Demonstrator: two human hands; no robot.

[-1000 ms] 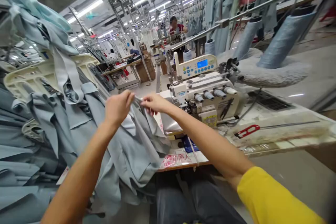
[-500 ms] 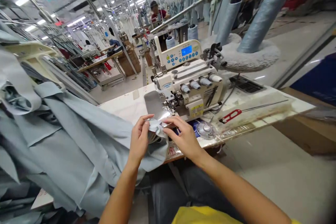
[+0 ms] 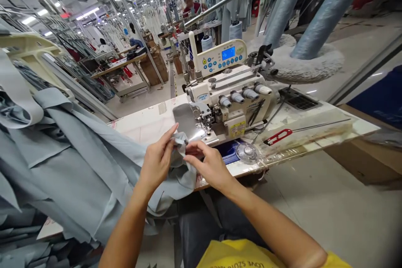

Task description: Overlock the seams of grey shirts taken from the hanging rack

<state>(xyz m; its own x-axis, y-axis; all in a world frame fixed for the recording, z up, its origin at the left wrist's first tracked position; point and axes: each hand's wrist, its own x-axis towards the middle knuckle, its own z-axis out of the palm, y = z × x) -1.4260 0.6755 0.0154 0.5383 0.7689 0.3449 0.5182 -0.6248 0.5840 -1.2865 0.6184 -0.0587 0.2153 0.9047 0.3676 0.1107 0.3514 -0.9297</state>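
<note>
A bunched edge of light grey-blue fabric [image 3: 180, 141] is pinched between my two hands, just in front of the overlock sewing machine [image 3: 230, 100]. My left hand [image 3: 158, 160] grips the left side of the bunch, thumb and fingers together. On the other side, my right hand [image 3: 210, 163] pinches the cloth between thumb and index finger. The rest of the fabric hangs down below and trails off to the left. The machine's presser foot [image 3: 207, 127] lies beyond my hands and apart from the cloth they hold.
Red-handled thread snips [image 3: 278, 137] and a clear round dish [image 3: 247, 152] lie on the machine table [image 3: 141, 119]. Large thread cones [image 3: 326, 21] stand at the right. Grey cloth pieces hang on a cream hanger [image 3: 34, 48] at left. A person [image 3: 190, 6] sits further back.
Both hands have shifted left with the pinched fabric, and the bunch now stands more upright. The left hand has turned, its fingers pointing up. The camera view has moved slightly.
</note>
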